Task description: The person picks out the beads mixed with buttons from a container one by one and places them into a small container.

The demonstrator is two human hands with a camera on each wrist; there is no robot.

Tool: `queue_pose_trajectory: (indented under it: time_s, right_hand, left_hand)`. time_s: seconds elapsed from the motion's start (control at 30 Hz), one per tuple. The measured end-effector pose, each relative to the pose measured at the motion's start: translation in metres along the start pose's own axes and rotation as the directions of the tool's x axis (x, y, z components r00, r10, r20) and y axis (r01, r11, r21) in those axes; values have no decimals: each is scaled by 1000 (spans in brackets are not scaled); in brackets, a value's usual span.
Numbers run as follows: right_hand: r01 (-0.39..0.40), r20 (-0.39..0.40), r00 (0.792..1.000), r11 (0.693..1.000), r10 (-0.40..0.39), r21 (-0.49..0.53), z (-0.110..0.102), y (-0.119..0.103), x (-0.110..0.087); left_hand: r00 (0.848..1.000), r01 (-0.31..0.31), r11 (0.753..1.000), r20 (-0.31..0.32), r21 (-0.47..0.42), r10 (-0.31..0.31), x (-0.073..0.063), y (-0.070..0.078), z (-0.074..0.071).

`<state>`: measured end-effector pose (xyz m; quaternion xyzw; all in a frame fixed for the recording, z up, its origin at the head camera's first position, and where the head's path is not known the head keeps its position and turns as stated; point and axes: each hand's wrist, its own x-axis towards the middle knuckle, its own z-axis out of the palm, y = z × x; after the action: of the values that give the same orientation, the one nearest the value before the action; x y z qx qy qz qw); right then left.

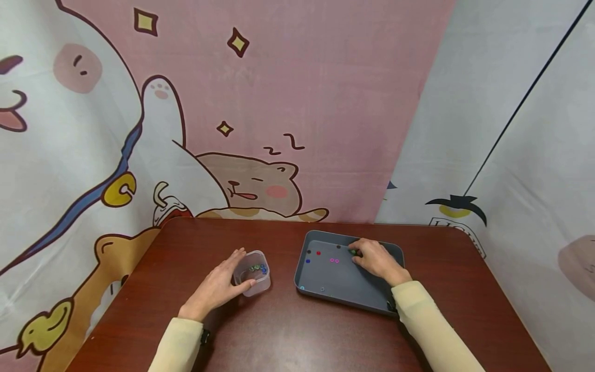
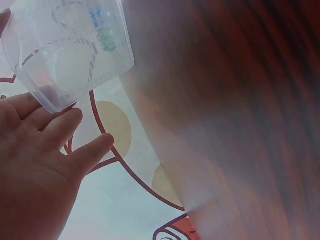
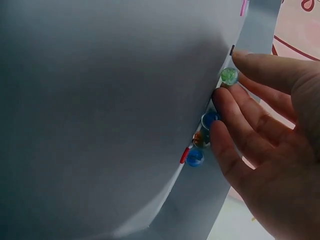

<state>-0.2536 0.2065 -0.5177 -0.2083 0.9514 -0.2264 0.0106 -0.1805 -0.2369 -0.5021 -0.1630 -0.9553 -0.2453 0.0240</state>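
Note:
My left hand (image 1: pixel 216 287) holds a clear plastic container (image 1: pixel 257 290) on the table, thumb on its near side and fingers along its far side. Green and blue glass marbles (image 1: pixel 264 269) lie inside it. Over the far right part of a grey tray (image 1: pixel 353 299), my right hand (image 1: pixel 377 259) reaches down with bent fingers. In the right wrist view, a green marble (image 3: pixel 229 76) is between its thumb and fingers, at the tray's surface. Beside the lower fingers sit a blue marble (image 3: pixel 210 119), a brownish marble (image 3: pixel 201 139) and another blue marble (image 3: pixel 194 157).
Small coloured spots and rings mark the tray floor, among them a red spot (image 1: pixel 318 253) and a pink ring (image 1: pixel 332 260). The tray's raised rim (image 1: pixel 304 243) surrounds them. A dark red wooden table (image 1: pixel 279 336) ends against a cartoon-printed cloth (image 1: pixel 353 129).

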Motion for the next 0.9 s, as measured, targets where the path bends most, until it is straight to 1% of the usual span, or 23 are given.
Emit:
queue_pose_trajectory:
  time_s: [0.2, 0.7, 0.9]
  right_hand:
    - [-21, 11, 1000, 1000, 21, -17, 0, -2, 0]
    - [-20, -12, 1000, 999, 19, -35, 2, -2, 1]
    - [-39, -14, 999, 998, 39, -48, 4, -1, 1]
  left_hand:
    - [1000, 2, 1000, 3, 5, -3, 0, -1, 0]
    - [1000, 10, 1000, 5, 1, -10, 1, 0, 0]
    - [1000, 18, 1000, 15, -5, -18, 1, 1, 0]
